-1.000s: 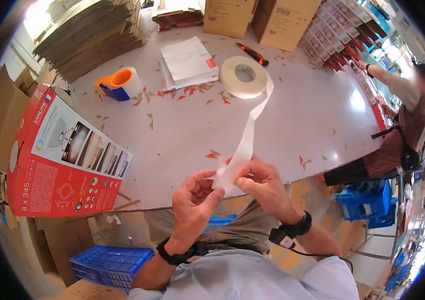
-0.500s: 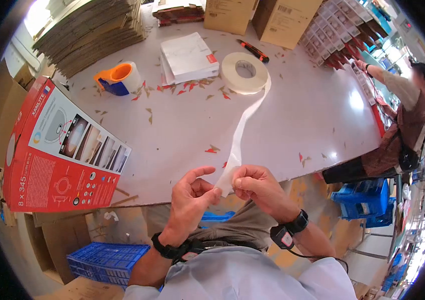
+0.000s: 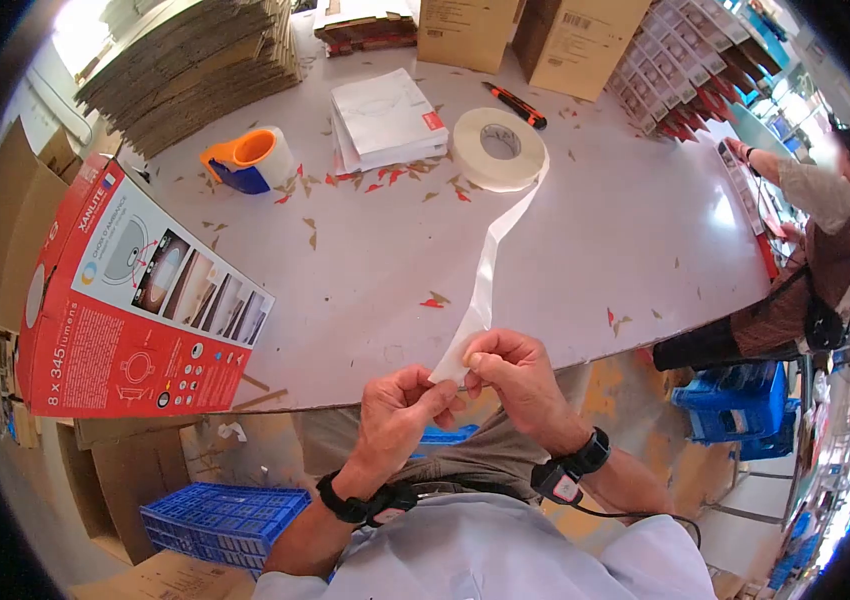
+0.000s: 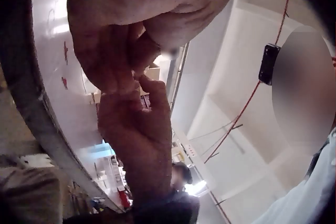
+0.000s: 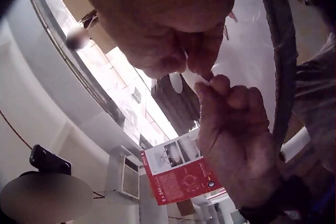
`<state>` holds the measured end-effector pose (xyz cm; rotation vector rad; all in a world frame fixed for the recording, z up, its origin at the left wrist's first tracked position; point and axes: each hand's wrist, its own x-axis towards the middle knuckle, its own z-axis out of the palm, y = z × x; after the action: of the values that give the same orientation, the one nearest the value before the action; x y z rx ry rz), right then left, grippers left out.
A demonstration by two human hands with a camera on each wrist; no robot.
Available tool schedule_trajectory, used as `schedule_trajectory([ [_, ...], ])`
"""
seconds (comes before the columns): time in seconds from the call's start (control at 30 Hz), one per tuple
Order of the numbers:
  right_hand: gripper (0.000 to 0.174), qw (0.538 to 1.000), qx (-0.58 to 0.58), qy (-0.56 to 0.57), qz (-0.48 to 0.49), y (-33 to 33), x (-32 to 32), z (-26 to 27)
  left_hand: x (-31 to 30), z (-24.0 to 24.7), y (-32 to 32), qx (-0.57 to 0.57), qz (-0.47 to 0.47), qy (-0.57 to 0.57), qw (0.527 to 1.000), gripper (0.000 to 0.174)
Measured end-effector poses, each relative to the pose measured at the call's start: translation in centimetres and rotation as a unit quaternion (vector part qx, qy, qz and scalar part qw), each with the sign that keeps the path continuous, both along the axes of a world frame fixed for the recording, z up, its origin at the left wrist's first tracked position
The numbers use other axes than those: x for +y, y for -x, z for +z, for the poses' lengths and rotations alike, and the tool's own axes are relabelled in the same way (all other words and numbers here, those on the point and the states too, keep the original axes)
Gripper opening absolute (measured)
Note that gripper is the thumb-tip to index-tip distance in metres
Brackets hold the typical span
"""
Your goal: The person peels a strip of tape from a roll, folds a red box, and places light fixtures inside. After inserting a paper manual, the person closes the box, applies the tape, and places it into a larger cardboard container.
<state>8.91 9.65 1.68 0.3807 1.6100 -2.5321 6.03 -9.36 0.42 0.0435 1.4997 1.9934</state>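
While the pale table (image 3: 355, 250) spans most of the head view, a stack of flat cardboard (image 3: 195, 75) rises at its far left and a red printed box (image 3: 90, 350) stands tilted at its near left edge. Smaller than these, the left hand (image 3: 385, 420) and right hand (image 3: 528, 385) meet close together at the near edge. Thumb and forefinger of the left pinch the end corner of a white strip (image 3: 484, 275); the right pinches its side just beside that, thumb against bent finger. Both grips are closed on it, with little strip between them.

Next in size, the tape roll (image 3: 470, 150) lies flat farther back, near some white printed boxes (image 3: 385, 115). It looks dense and firm, probably the heaviest part of the tape, and is best steadied by its outer rim or core. The strip, joined to it, runs to the fingers with a twist along the way. It looks light, thin and limp, apt to curl or crease and perhaps to cling to skin; which face is sticky, if either, I cannot tell. Its edges near the end seem the safest hold. Smallest are the red and brown scraps (image 3: 435, 300), which a tacky face could pick up.
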Motion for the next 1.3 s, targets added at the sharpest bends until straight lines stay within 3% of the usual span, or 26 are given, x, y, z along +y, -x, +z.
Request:
schedule_trajectory([
  [0.2,0.007,1.000,0.000,-0.006,-0.001,0.2,-0.3,-0.1,0.0,0.9,-0.2,0.081,0.071,0.067,0.992,0.023],
  [0.27,0.008,1.000,-0.008,0.006,0.012,0.2,0.1,0.4,-0.5,0.3,0.1,0.056,0.084,0.034,0.994,0.026],
  [0.37,0.007,0.996,-0.012,-0.092,-0.019,-0.3,1.1,1.4,-2.8,0.3,0.9,0.015,0.039,0.067,0.997,0.031],
  [0.4,0.006,0.985,0.048,-0.161,-0.045,-0.4,1.1,1.6,-3.6,0.5,1.1,0.000,0.013,0.091,0.996,0.033],
  [0.43,0.005,0.965,0.109,-0.227,-0.071,-0.4,0.9,1.8,-4.2,1.8,1.1,0.060,-0.031,0.199,0.978,0.038],
  [0.53,0.007,0.856,0.287,-0.420,-0.093,-0.1,0.6,3.6,-6.3,2.4,-0.2,0.086,-0.027,0.200,0.976,0.042],
  [0.67,0.018,0.615,0.538,-0.571,-0.080,1.1,0.7,6.5,-5.6,6.2,-1.2,-0.019,-0.036,-0.047,0.998,0.044],
  [0.77,0.022,0.520,0.625,-0.579,-0.059,1.5,0.8,8.8,-4.3,7.9,-1.3,-0.074,-0.060,-0.148,0.984,0.050],
  [0.87,0.020,0.454,0.661,-0.595,-0.049,1.6,0.9,10.4,-3.7,8.2,-0.8,-0.099,-0.084,-0.193,0.973,0.053],
  [0.97,0.018,0.420,0.679,-0.601,-0.015,1.5,1.2,10.9,-3.3,9.0,-0.7,-0.091,-0.071,-0.207,0.972,0.037],
  [1.07,0.019,0.406,0.694,-0.594,0.005,1.5,1.0,11.1,-3.2,8.8,-0.5,-0.095,-0.030,-0.148,0.984,0.018],
  [1.17,0.016,0.460,0.663,-0.590,0.012,0.8,1.6,10.8,-3.8,8.7,-0.7,-0.037,0.042,-0.110,0.992,0.009],
  [1.27,0.011,0.738,0.436,-0.510,0.068,-0.1,1.1,10.0,-4.5,9.5,-0.6,0.047,0.076,-0.049,0.995,0.006],
  [1.3,0.012,0.832,0.339,-0.425,0.112,0.0,0.9,10.0,-4.7,9.5,-0.6,0.068,0.080,-0.047,0.993,0.007],
])
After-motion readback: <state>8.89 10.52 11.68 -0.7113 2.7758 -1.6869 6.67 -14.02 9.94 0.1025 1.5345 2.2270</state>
